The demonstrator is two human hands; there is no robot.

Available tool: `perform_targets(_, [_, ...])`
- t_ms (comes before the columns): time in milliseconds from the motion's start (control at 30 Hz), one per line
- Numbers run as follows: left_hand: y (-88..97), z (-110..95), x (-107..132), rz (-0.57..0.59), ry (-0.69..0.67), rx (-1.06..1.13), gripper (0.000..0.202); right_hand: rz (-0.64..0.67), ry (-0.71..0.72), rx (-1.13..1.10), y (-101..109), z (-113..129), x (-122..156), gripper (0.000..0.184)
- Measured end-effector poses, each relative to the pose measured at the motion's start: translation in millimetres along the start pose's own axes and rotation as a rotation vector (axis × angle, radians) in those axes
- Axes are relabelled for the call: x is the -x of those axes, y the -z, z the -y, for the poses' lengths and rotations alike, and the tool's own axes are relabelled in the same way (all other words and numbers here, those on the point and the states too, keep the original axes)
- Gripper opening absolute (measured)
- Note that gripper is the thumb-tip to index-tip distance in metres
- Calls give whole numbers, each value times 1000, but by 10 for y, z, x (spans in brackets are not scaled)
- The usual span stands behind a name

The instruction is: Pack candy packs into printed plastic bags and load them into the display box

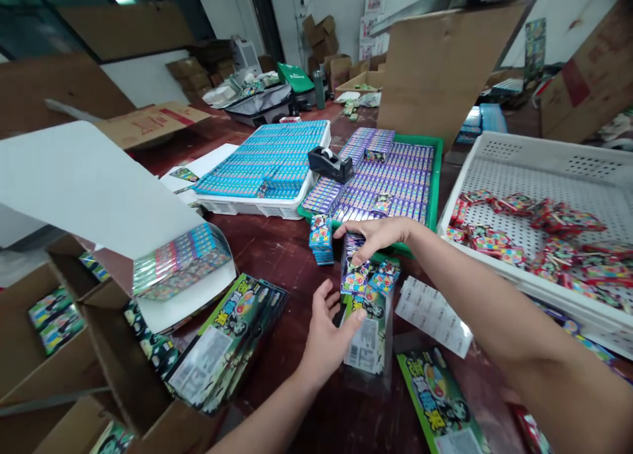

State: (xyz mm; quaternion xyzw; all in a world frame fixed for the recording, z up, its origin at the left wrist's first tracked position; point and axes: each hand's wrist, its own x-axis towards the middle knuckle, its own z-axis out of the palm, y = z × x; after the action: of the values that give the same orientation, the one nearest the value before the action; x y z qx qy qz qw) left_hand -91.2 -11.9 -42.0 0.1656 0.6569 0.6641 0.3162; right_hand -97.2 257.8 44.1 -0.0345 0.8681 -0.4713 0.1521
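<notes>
Closest to my feed, the right forearm (494, 295) slants in from the near right, and it takes up much of the room on that side. Now the dark red table (291, 272): I've got a bare strip running between the near work and the far trays, with another patch at the near middle. Over on the right, the white perforated tray (499, 167) crowds that forearm, red packets (564, 216) scattered inside. Far middle, a green tray (438, 170) of purple boxes (403, 177) has its near edge close behind the right hand (380, 235); to its left, a white tray (291, 210) full of blue boxes (277, 154). Near left, a fanned pile of green cards (242, 338) limits me on that flank.

Fingers, then! Right thumb and index finger are closed about the far end of the purple packs (354, 279), which lie over the far end of a single green card (373, 342) in the near middle. Left hand (324, 338) is loose, fingers curled and well apart from the thumb, whose tip is over that card. Sticker sheet (435, 315) just right; small blue stack (321, 239) just left of my right index fingertip.
</notes>
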Motion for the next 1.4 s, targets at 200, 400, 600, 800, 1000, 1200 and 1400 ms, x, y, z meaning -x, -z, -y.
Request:
perform_targets(200, [-34,-341,35,226,39,215,103,125,111,-274,-241,34,182,78])
perform_targets(400, [89,-513,151,225,186,372,87,-136,51,-162,-498,112,464,74])
perform_targets(600, [350,-489,298,94,268,394,76,-425,22,384,-1029,-172,386,38])
perform_targets(800, [119,-433,150,17,317,434,58,-312,81,527,-1369,-398,485,31])
perform_targets(1000, [-425,-349,-421,-41,421,402,35,-536,-77,515,-1180,-335,1023,36])
perform_targets(1200, [-631,-497,-675,-49,472,320,29,-791,-268,427,-1114,-207,1451,58])
perform_targets(1400, [-504,-546,-624,-127,497,186,29,-722,-363,497,-1239,-378,1586,91])
